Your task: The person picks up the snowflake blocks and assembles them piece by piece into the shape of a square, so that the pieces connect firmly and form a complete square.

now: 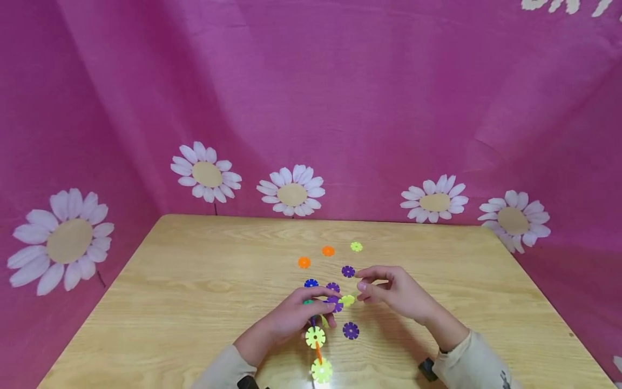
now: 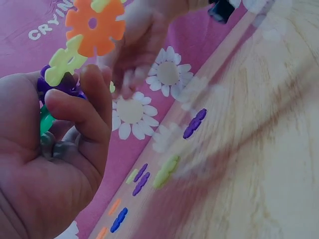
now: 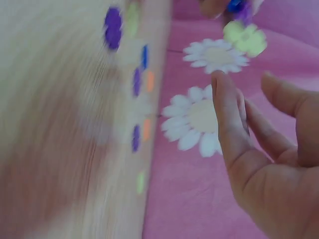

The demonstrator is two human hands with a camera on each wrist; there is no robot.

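Observation:
A chain of interlocked notched plastic discs, in yellow-green, orange, purple and green, is held in my left hand [image 1: 297,314]. Its thumb and fingers curl round a purple disc [image 1: 335,306]. From that disc a yellow-green disc [image 1: 347,300] juts toward my right hand [image 1: 400,294]. Two more yellow-green discs, the nearer one [image 1: 322,371] and the one above it [image 1: 315,337], hang on the near side with an orange disc [image 2: 97,27] joining them. My right hand is raised just right of the chain, thumb and fingers apart with nothing between them in the right wrist view.
Loose discs lie on the wooden table [image 1: 204,281]: a blue one [image 1: 311,283], two orange ones [image 1: 328,250] at the back, a yellow-green one [image 1: 356,246], and several purple ones [image 1: 351,330]. A pink cloth [image 1: 340,108] with printed daisies surrounds the table.

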